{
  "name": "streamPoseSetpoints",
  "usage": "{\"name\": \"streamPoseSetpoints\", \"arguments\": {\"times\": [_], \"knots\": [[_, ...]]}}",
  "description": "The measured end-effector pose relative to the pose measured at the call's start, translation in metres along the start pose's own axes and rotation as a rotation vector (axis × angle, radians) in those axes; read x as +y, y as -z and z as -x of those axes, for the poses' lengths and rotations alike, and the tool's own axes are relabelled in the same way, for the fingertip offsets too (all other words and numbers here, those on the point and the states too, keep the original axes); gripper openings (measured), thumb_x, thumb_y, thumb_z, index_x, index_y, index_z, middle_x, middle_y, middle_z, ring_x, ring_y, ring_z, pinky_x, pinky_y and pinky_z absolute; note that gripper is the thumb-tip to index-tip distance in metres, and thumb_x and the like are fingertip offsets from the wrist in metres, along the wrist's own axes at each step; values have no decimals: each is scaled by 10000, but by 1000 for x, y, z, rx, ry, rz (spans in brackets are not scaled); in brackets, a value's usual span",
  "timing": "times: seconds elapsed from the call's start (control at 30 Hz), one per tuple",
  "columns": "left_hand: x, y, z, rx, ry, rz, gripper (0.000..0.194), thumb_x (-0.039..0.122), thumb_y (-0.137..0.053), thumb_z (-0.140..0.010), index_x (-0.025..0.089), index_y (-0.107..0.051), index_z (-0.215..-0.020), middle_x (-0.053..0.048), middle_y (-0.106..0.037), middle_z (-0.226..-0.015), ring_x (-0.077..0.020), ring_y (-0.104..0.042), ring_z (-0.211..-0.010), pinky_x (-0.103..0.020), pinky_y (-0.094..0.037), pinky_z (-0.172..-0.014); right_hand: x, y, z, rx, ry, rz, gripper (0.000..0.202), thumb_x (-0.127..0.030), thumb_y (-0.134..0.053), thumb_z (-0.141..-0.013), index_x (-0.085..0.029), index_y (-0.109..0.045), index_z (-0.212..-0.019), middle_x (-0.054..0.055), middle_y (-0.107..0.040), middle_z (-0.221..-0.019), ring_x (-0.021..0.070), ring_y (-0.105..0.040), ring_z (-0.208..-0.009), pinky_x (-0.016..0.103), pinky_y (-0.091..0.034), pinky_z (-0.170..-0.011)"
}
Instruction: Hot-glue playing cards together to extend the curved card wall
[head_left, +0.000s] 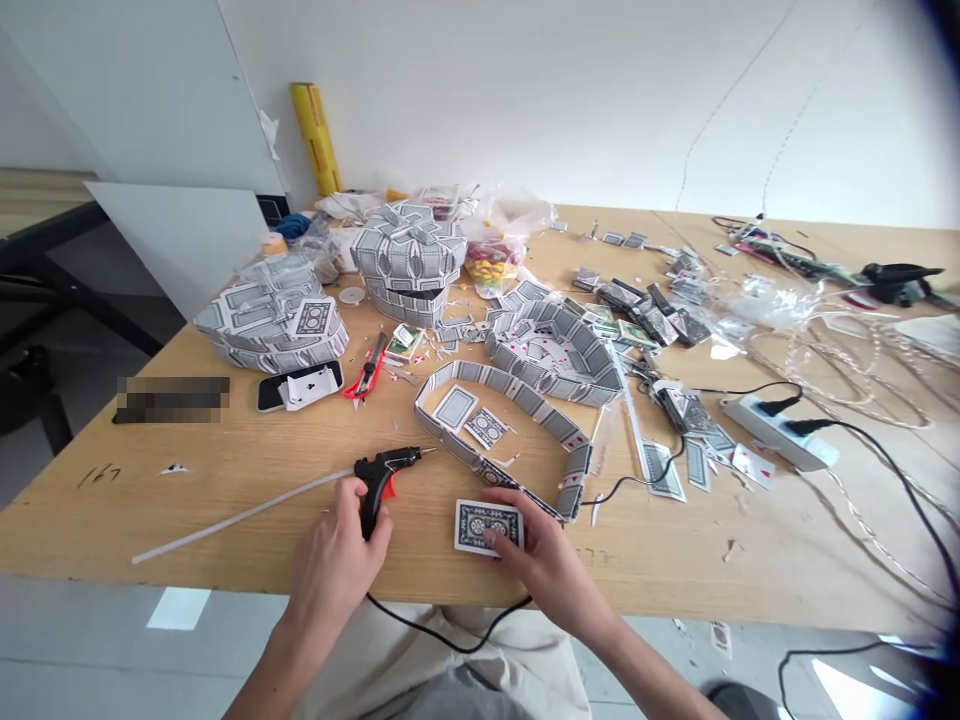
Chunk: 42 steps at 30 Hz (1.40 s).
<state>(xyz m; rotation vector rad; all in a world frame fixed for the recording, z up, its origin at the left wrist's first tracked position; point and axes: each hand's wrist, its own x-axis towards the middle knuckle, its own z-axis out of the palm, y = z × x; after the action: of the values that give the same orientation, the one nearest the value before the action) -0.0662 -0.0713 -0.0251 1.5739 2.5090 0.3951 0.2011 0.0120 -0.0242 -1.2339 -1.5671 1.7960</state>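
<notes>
My left hand (343,545) is wrapped round the grip of a black glue gun (386,468) with a red trigger. Its metal nozzle points right, and a long translucent glue stick (240,517) sticks out of its back. Between thumb and fingers, my right hand (544,555) holds a playing card (480,522), dark patterned back up, near the table's front edge. Just beyond the hands stands a curved, heart-like wall of joined playing cards (525,393). Two loose cards lie inside it, one of them a dark-backed card (486,428).
Card-built boxes (409,255) and a card-walled tray (555,350) stand farther back. A red utility knife (367,370) and a phone (300,387) lie left of centre. At right are a power strip (780,432), rope (817,360) and scattered cards. The glue gun's cable hangs over the front edge.
</notes>
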Motion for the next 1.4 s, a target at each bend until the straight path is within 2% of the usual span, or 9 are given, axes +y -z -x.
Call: {"name": "streamPoseSetpoints", "arguments": {"times": [0.2, 0.4, 0.63, 0.73, 0.87, 1.03, 1.17, 1.3, 1.4], "knots": [[-14, 12, -14, 84, 25, -21, 208, 435, -527, -1025, 252, -473, -1109, -52, -791, -936, -275, -775, -743, -309, -358, -591, -7, 7, -11, 58, 90, 94, 427, -489, -719, -971, -208, -672, -1289, 78, -755, -1058, 254, -707, -962, 425, -609, -890], [-17, 15, -27, 83, 80, 25, 287, 520, -562, -985, 251, -479, -1034, -51, -748, -875, -269, -722, -714, -296, -351, -587, -18, 7, -15, 44, 97, -109, 459, -523, -776, -930, -210, -675, -1250, 72, -758, -1083, 238, -720, -975, 392, -636, -868], [-1, 12, -9, 312, -130, 233, 268, 489, -599, -1014, 222, -598, -1044, -49, -668, -896, -228, -688, -818, -314, -490, -710, -23, -5, -7, 2, 18, -366, 499, -512, -901, -818, -216, -644, -1128, 28, -754, -967, 205, -735, -865, 335, -632, -751], [18, 11, 4, 147, -319, 492, 239, 427, -626, -1033, 225, -630, -1160, -43, -723, -956, -190, -706, -834, -296, -551, -773, -26, -16, -5, -16, -12, -453, 539, -512, -945, -762, -230, -581, -1044, 13, -748, -941, 204, -734, -806, 349, -630, -713], [41, 10, 9, -63, -360, 682, 302, 398, -638, -1042, 238, -606, -1295, -44, -767, -1059, -180, -737, -922, -294, -588, -842, -30, -30, -5, 10, 24, -487, 541, -502, -952, -768, -232, -512, -929, -12, -736, -875, 151, -684, -760, 283, -559, -716], [45, 8, 0, -104, -270, 835, 256, 392, -659, -1030, 233, -644, -1230, -56, -775, -1109, -180, -753, -967, -293, -602, -877, -25, -38, -4, -44, 0, -484, 550, -521, -969, -738, -214, -537, -886, 1, -732, -876, 151, -673, -789, 280, -517, -753], [45, 6, -2, -168, -177, 944, 298, 431, -702, -996, 221, -642, -1198, -48, -781, -1035, -184, -763, -919, -287, -620, -836, -17, -39, 0, -53, 13, -418, 478, -524, -926, -804, -199, -611, -956, 36, -766, -946, 171, -703, -861, 297, -532, -808], [48, 6, 1, -225, -158, 985, 266, 448, -717, -980, 214, -675, -1099, -33, -769, -951, -177, -748, -866, -263, -617, -778, -19, -38, 6, 2, 88, -405, 406, -500, -847, -908, -212, -638, -1105, 42, -778, -995, 174, -718, -913, 301, -558, -832], [49, 8, 1, -231, -203, 955, 240, 439, -711, -985, 215, -707, -1074, -26, -759, -914, -166, -731, -834, -251, -604, -761, -26, -24, 9, 80, 178, -292, 327, -465, -796, -960, -223, -679, -1146, 56, -784, -1013, 189, -735, -940, 319, -579, -845]]}}
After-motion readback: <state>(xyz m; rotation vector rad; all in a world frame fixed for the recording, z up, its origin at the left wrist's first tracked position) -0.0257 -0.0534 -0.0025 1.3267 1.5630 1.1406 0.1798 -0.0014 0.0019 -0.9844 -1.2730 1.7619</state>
